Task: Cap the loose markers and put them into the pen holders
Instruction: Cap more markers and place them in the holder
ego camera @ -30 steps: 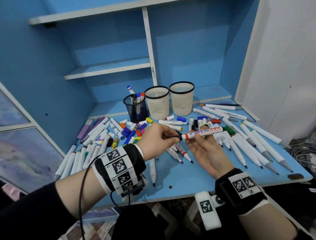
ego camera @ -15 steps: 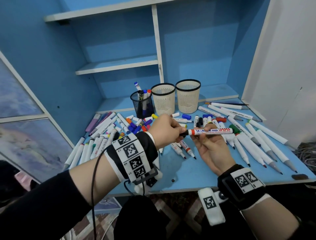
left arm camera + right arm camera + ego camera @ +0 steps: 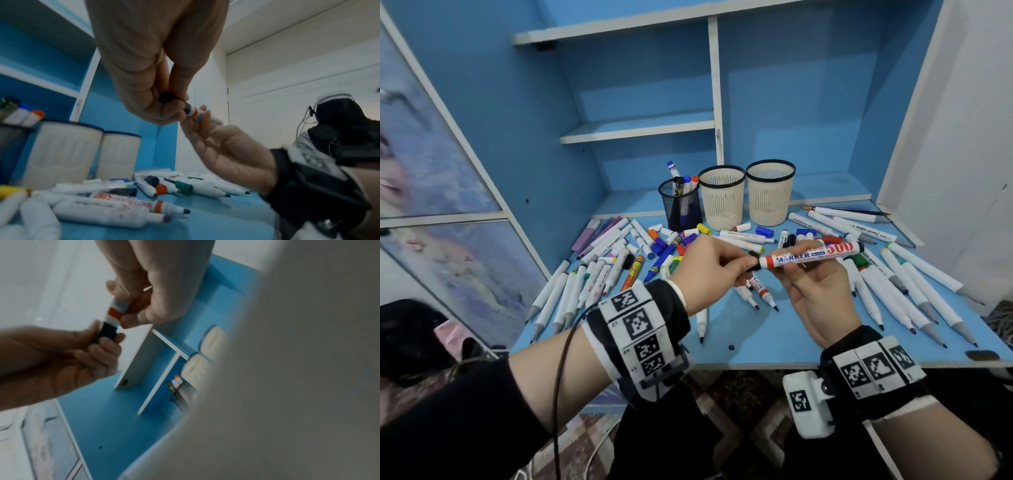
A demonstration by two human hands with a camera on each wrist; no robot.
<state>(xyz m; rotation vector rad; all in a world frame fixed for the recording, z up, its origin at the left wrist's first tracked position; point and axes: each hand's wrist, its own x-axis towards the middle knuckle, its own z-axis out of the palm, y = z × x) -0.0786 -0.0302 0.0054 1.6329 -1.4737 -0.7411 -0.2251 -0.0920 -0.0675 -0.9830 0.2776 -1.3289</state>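
Note:
A white marker (image 3: pixel 812 255) with red lettering and an orange band lies level above the desk, held in the fingers of my right hand (image 3: pixel 810 274). My left hand (image 3: pixel 717 265) pinches a black cap (image 3: pixel 754 263) that sits on the marker's left end. The left wrist view shows the cap (image 3: pixel 167 97) between my curled fingers and the orange band of the marker (image 3: pixel 193 112) just past it. The cap (image 3: pixel 108 331) meets the marker (image 3: pixel 117 311) in the right wrist view too. A black mesh holder (image 3: pixel 680 205) with several markers and two empty cream holders (image 3: pixel 722 198) (image 3: pixel 770 193) stand behind.
Many loose markers and caps cover the blue desk (image 3: pixel 774 342), in a row at the left (image 3: pixel 571 291), a pile in the middle (image 3: pixel 664 246) and long ones at the right (image 3: pixel 914 287). Blue shelves (image 3: pixel 640 126) rise behind the holders. A white wall (image 3: pixel 962 137) stands on the right.
Both hands have stayed together on the marker. The black cap has closed up against the marker's orange band. The head view has shifted, so the hands and desk sit more to the right.

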